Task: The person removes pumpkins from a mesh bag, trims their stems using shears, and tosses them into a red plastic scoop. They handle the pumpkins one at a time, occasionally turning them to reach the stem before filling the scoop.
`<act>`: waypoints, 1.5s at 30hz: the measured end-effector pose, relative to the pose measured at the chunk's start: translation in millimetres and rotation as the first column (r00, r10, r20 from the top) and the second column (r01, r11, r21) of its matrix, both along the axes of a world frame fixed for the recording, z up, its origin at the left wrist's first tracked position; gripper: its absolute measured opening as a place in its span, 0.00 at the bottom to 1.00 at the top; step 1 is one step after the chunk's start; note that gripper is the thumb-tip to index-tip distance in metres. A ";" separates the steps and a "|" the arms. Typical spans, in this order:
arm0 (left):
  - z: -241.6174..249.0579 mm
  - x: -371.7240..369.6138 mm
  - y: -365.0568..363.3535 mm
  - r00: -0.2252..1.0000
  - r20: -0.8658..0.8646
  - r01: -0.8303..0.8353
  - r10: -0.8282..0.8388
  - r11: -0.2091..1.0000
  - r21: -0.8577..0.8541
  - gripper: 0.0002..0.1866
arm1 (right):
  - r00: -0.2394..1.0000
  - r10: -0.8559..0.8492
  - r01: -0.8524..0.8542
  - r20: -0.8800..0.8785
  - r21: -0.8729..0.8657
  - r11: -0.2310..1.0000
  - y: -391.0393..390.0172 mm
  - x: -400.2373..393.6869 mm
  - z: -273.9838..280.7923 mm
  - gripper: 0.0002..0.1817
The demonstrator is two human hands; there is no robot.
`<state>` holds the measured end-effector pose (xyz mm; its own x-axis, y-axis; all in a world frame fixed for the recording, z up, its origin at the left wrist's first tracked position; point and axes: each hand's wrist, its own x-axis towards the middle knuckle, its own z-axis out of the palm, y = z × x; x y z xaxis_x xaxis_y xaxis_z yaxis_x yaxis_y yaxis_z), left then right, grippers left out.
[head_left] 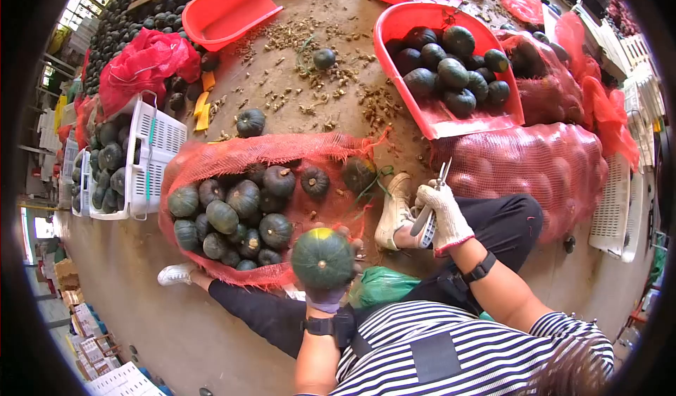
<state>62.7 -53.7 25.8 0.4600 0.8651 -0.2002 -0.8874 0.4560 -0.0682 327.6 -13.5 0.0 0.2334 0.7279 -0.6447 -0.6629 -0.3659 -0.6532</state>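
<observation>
My left hand point(356, 249), in a dark glove with a purple cuff, holds up a dark green kabocha squash point(320, 258) with a yellow patch; most of the fingers are hidden behind it. My right hand point(442, 213), in a white knit glove, is closed around pruning shears point(424, 224), whose blades point away from me. Just beyond my left hand, an open red mesh sack point(267, 144) lies on the floor with several kabochas point(243, 197) inside. A green plastic bag point(384, 287) lies between my legs.
A red scoop point(389, 54) full of squash stands ahead right, beside a filled mesh sack point(521, 167). White crates point(158, 153) with squash are at left. Another red scoop point(229, 17) lies farther off. Loose squash point(324, 58) and stem scraps point(310, 89) litter the floor.
</observation>
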 end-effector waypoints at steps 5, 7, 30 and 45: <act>-9.6 18.6 22.3 0.871 -0.490 0.083 -0.043 0.995 0.059 0.39 | 1.000 -0.023 0.023 -0.014 0.016 1.000 7.4 4.7 8.1 0.23; 2.1 51.3 55.8 0.864 -0.488 0.138 -0.124 0.990 -0.007 0.39 | 0.982 0.186 -0.188 0.026 0.059 0.980 10.9 10.5 26.9 0.18; -225.6 1.6 174.5 -0.880 -0.458 0.101 0.123 0.992 0.072 0.48 | 0.971 0.127 -0.077 0.204 -0.238 0.968 18.0 5.0 -10.7 0.35; -153.6 -14.2 139.4 0.813 -0.508 0.271 -0.285 0.957 -0.104 0.43 | 0.880 0.275 -0.122 0.388 -0.374 0.919 18.0 -1.1 0.2 0.39</act>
